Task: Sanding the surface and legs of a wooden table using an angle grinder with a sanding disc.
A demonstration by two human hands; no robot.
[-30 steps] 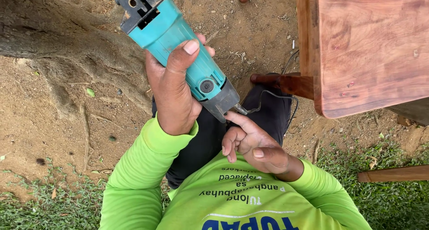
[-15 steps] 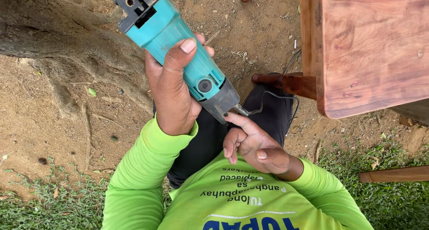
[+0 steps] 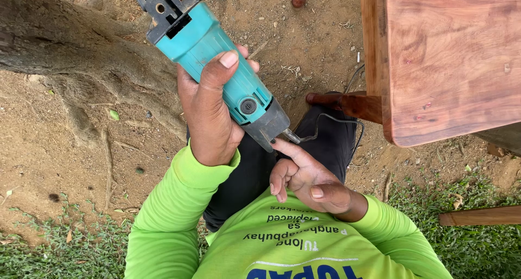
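Nearest the camera, the lime-green long-sleeved shirt [image 3: 304, 246] fills the bottom edge and is cut off there. Just above it the right hand [image 3: 309, 178] is loosely curled, its forefinger stretched out so the tip touches the grey tail end of the tool, where a thin dark power cord [image 3: 339, 122] comes out; the other fingers fold into the palm and hold nothing that I can see.

The left hand [image 3: 209, 113] is wrapped firmly round the teal-bodied, grey-ended handheld power tool [image 3: 217, 67], thumb laid along its upper side. The tool slants up and to the left, held in the air over dark trousers [image 3: 255, 170], and its black head runs out of the top edge, so what is fitted there cannot be made out.

To the right stands a reddish-brown polished wooden table [image 3: 450, 62], its corner near the cord and its far side cut off; a dark leg shows beneath. Left of the tool lies bare brown dirt [image 3: 54, 143] with thick grey tree roots [image 3: 81, 46], open ground beside the arm. Grass [image 3: 477, 246] fringes the lower edges.
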